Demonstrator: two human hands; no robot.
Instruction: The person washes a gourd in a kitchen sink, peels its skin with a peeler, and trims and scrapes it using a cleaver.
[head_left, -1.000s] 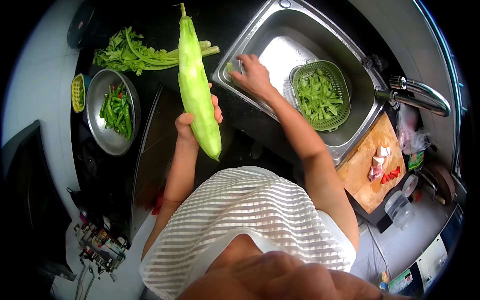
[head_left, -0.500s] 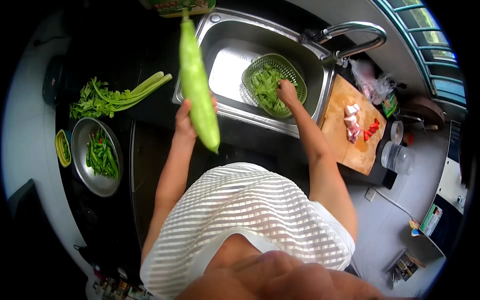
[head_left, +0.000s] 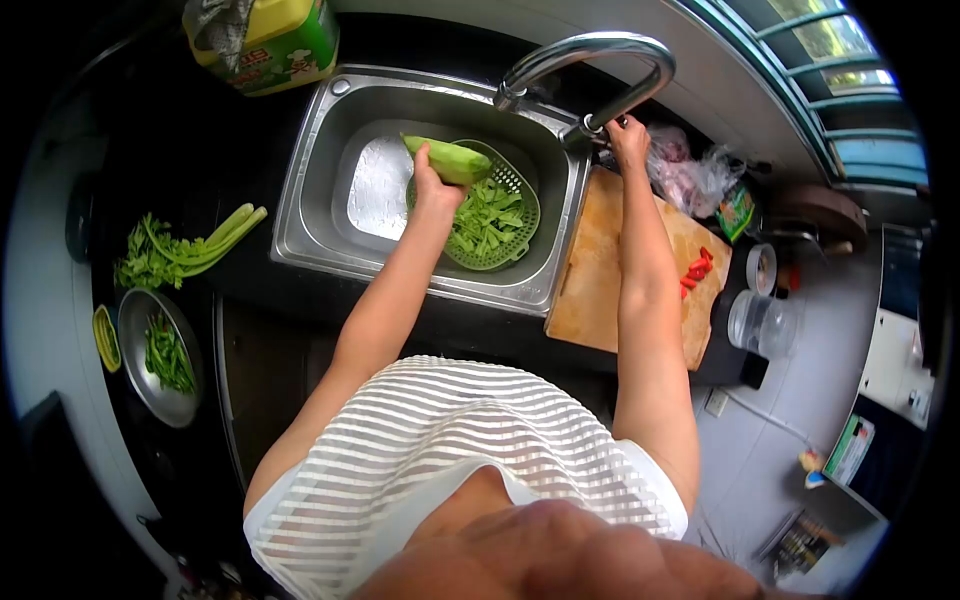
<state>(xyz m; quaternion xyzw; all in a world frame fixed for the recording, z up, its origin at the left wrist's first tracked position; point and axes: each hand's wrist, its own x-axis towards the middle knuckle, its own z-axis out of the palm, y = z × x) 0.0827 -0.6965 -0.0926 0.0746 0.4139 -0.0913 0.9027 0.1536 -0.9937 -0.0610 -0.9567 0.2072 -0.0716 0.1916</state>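
Observation:
Over the sink [head_left: 310, 220], my left hand [head_left: 434, 188] is closed around a long pale-green gourd [head_left: 455, 163], held almost level. Below it a green colander [head_left: 522, 235] with cut green leaves and stalks [head_left: 490, 222] stands in the sink; the gourd and hand cover part of its rim. My right hand [head_left: 628, 142] reaches to the base of the chrome faucet [head_left: 640, 50], with its fingers closed at the handle, which they mostly hide. No running water can be made out under the spout.
Right of the sink lies a wooden cutting board [head_left: 590, 290] with red pepper pieces [head_left: 697, 272], under my right forearm. Plastic bags [head_left: 690, 165] and a clear jar [head_left: 762, 325] sit nearby. Celery [head_left: 190, 245] and a metal bowl [head_left: 165, 400] of green peppers [head_left: 168, 355] are at left.
My left hand has carried the gourd from in front of the sink to above the colander and tipped it nearly level. My right hand has left the leaves and moved to the faucet handle.

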